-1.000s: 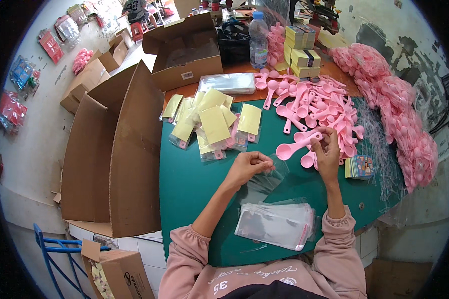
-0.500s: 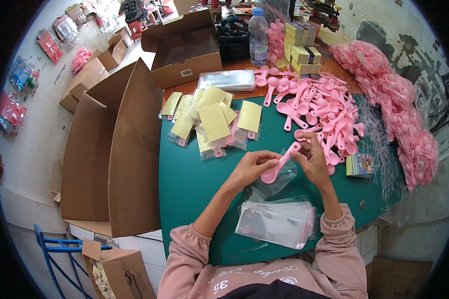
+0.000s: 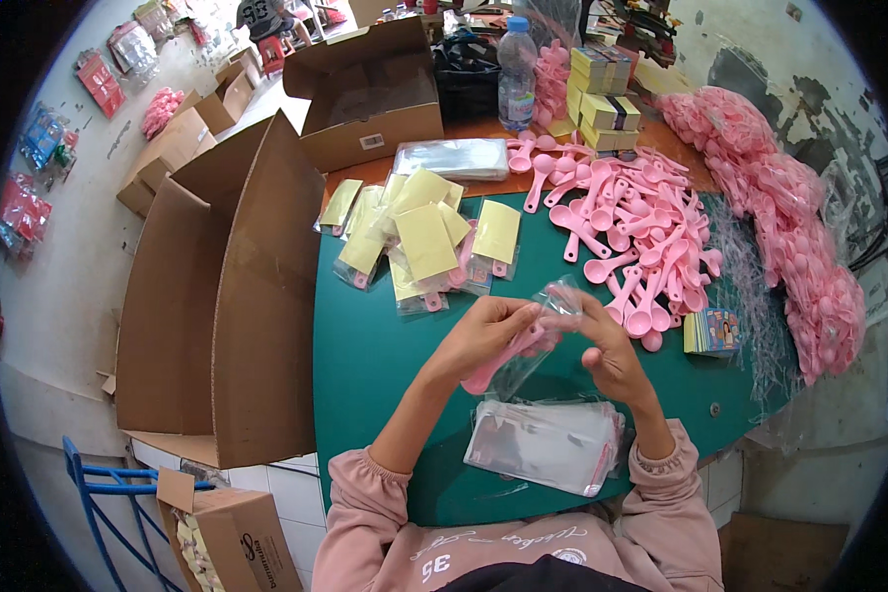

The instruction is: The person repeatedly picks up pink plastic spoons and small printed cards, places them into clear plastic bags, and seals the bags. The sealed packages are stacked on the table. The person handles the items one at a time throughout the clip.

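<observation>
a pink spoon [image 3: 498, 357] sits mid-frame, half inside a clear bag [image 3: 548, 326]. the left hand [image 3: 485, 335] pinches the spoon; the right hand [image 3: 607, 355] pinches the bag mouth. best to hold that mouth wide and slide straight in, above the bag stack [image 3: 548, 446].

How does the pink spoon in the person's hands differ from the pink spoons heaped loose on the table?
The held spoon sits partly inside a clear bag, gripped by the left hand and right hand; the loose spoons lie bare. It is single and lifted; they are heaped on the table. All are pink.
</observation>
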Tool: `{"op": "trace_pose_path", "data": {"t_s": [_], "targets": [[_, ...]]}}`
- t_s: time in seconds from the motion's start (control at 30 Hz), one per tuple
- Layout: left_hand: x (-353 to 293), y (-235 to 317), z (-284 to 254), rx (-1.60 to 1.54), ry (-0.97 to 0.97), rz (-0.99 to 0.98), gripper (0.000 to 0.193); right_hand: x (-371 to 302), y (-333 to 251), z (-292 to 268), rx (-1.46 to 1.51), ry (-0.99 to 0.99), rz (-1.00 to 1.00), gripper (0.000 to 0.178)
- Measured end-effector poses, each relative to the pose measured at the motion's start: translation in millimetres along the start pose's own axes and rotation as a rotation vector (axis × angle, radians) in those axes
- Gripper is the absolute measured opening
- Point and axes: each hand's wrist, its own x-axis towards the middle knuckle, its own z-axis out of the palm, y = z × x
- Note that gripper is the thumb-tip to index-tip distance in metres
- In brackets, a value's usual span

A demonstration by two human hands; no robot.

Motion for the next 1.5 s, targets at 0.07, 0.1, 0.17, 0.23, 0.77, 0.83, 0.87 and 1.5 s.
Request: {"op": "trace_pose_path", "data": {"t_s": [0.07,0.1,0.17,0.23,0.77,0.83,0.87,1.5], "targets": [[-2.9,6.8,1.1,-0.081,0.018,-0.039,0.036,-3.4,-7.0,-13.2,-0.061,0.033,0.001,0.063],[-5.8,11.3,1.0,-0.152,0.046,-0.073,0.036,-10.6,-1.6,-34.8,-0.142,0.113,0.029,0.057],[-10.6,9.6,-6.3,-0.087,0.060,-0.054,0.037,-28.6,14.3,-82.8,-0.458,0.284,0.148,0.040],[-6.2,11.4,-5.8,-0.110,0.030,-0.072,0.037,-65.5,19.3,-136.2,-0.858,0.528,0.562,0.037],[0.1,8.4,-0.2,-0.099,-0.083,-0.027,0.034,-135.5,77.4,-221.1,-1.259,0.652,0.896,0.042],[-0.3,9.7,0.7,-0.106,-0.078,-0.067,0.034,-138.0,74.7,-221.8,-1.186,0.621,0.904,0.043],[-0.6,9.9,0.8,-0.105,-0.072,-0.066,0.034,-135.3,70.2,-219.5,-1.109,0.587,0.908,0.043],[-1.2,10.1,-1.2,-0.035,-0.105,-0.083,0.034,-108.8,-15.9,-200.6,-0.841,0.811,0.351,0.014]]}}
